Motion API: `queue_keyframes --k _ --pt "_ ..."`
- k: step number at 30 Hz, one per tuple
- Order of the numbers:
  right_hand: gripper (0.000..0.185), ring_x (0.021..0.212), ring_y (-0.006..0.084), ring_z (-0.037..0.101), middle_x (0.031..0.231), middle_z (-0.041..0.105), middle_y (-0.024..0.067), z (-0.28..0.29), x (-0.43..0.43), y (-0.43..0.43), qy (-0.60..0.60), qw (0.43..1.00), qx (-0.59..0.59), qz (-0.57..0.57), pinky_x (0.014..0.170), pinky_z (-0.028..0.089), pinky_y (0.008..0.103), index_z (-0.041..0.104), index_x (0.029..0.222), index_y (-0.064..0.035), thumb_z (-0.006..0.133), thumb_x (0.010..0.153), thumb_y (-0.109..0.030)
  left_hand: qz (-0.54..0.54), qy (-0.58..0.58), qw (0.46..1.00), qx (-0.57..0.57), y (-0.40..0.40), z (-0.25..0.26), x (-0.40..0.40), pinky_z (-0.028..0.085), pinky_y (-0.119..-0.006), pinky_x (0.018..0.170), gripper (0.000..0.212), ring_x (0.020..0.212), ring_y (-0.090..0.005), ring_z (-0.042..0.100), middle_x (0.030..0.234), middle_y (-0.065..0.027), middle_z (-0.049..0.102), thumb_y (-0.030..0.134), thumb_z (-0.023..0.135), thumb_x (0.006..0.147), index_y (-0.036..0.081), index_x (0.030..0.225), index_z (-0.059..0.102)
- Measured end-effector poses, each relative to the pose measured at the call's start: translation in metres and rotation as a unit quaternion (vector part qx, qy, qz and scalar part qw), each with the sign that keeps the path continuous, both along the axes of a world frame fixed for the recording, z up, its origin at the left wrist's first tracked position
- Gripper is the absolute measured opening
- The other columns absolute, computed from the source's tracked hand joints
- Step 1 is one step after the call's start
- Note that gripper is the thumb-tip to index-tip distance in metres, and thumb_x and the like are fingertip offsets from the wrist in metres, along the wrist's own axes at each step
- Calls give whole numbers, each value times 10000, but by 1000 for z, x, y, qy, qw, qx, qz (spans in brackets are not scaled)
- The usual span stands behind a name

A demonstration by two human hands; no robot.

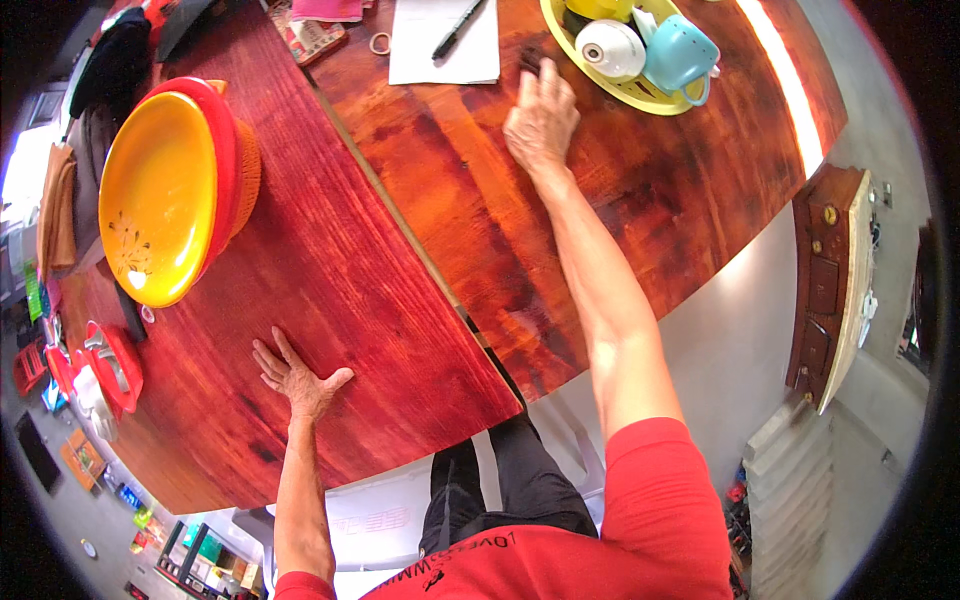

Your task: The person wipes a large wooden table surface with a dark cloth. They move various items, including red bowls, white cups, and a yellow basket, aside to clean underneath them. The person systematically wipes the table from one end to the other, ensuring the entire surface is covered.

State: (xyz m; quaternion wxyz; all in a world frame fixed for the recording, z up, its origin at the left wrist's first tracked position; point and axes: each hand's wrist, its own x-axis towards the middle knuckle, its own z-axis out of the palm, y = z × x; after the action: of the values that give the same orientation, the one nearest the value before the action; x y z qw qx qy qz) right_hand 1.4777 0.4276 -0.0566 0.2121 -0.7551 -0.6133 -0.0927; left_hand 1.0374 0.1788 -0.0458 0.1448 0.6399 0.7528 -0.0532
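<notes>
My left hand (301, 381) is spread with fingers apart on or just above the reddish wooden tabletop (352, 360), holding nothing. My right hand (544, 124) reaches forward over the table's other half, its fingertips at a small dark object (532, 58). Whether they grip it is hidden. Just right of that hand is a yellow plastic basket (667, 105) with a light-blue mug (679, 56) and a rounded white item (615, 51) in it. Ahead lies a white paper sheet (442, 71) with a black pen (456, 34) across it.
An orange-yellow plate (157, 195) sits on a red vessel (225, 150) at the left. Red containers (124, 367) with metal pieces stand near the left edge. A beige ring (380, 43) lies beside the paper. A narrow seam (405, 232) divides the tabletop. Wooden drawers (821, 285) stand off to the right.
</notes>
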Motion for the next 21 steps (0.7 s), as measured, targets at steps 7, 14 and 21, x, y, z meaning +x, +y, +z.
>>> queue_keyframes --k 7,14,21 --pt "346 1170 333 482 1403 441 129 5 42 -64 -15 995 -31 94 879 458 508 611 1141 -72 538 813 -151 9 2 1000 -16 -1 2 -10 31 -701 1071 1500 1434 -420 -115 1560 -204 -144 867 677 404 225 1528 -80" --pt "473 1310 309 395 1468 390 112 -6 173 -147 -35 965 -99 -242 961 398 577 559 1275 -131 529 805 -178 11 -6 1000 -16 -1 5 -5 31 -704 1068 1489 1431 -429 -115 1560 -204 -146 836 704 422 225 1526 -86" --pt "408 1294 320 440 1390 496 116 -14 88 -150 -39 996 22 -78 952 433 501 624 1171 -69 542 777 -138 13 -9 999 -32 3 3 -3 22 -705 1068 1481 1422 -441 -149 1546 -235 -174 817 717 446 230 1518 -119"
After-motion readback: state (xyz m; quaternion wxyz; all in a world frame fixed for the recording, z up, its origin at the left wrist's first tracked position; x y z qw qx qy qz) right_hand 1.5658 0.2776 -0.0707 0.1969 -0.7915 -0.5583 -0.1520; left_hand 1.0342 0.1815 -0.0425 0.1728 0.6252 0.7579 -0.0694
